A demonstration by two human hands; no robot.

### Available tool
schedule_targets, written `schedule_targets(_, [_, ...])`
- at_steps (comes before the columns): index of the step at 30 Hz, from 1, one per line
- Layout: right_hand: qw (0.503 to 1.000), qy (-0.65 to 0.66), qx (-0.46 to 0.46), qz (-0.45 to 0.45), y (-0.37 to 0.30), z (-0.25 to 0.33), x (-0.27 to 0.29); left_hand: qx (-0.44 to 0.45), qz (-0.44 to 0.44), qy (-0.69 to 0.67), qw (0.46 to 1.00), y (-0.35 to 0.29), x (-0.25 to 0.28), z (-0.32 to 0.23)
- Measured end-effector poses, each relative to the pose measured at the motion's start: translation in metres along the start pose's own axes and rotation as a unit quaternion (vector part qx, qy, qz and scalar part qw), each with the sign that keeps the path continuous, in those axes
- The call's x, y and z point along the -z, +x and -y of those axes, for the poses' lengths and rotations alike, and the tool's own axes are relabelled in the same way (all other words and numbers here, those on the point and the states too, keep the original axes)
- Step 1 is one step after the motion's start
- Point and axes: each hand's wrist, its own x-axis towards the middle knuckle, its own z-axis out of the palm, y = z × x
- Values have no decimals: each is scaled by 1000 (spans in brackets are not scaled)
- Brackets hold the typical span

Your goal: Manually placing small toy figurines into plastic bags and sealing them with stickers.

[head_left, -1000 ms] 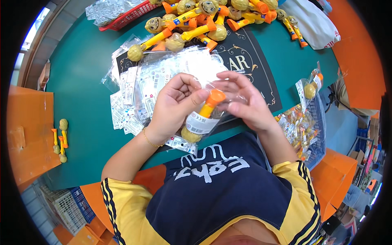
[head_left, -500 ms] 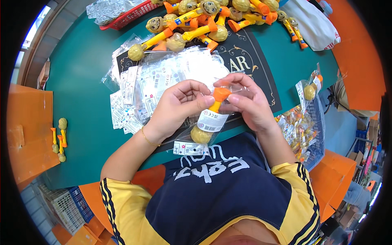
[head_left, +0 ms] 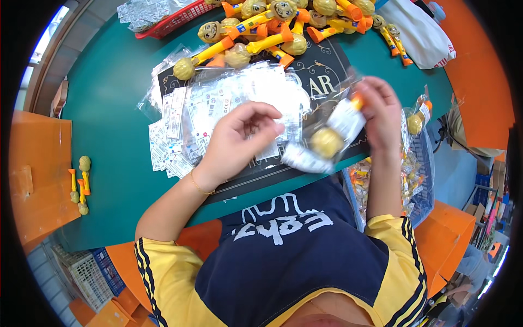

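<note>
My right hand (head_left: 382, 114) grips a clear-bagged toy (head_left: 327, 143) by its orange end, right of the middle of the table. The toy has a gold ball-shaped head and a white label round its handle; it hangs tilted and slightly blurred, head toward the lower left. A white printed card sits at the bag's lower end. Over the loose bags my left hand (head_left: 239, 136) is held with curved fingers and thumb apart, nothing in it. Beneath and beyond it spreads a heap of clear bags with white printed cards (head_left: 204, 109).
Unwrapped yellow-and-orange toys (head_left: 267, 35) are piled at the far side, beside a red basket (head_left: 174, 23) of packets. A black mat (head_left: 340, 71) lies on the green table (head_left: 120, 163). Several toys (head_left: 83, 185) lie far left. A blue basket (head_left: 426, 191) of bagged toys stands at right.
My right hand has carried the bagged toy away from my body to the right. My left hand has let go of it and stays almost in place.
</note>
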Motion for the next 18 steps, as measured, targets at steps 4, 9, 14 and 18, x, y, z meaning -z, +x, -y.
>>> schedule_targets(4, [983, -86, 67, -148, 51, 3, 72, -121, 53, 394, 910, -1, -12, -2])
schedule_targets(9, [662, -551, 407, -303, 65, 17, 98, -202, 38, 507, 837, -1, -7, 6])
schedule_targets(14, [718, -522, 460, -30, 39, 34, 16, -227, 43, 550, 802, 1, -9, -2])
schedule_targets(18, [727, -480, 474, 126, 58, 27, -47, -260, 18, 563, 785, 3, -8, 0])
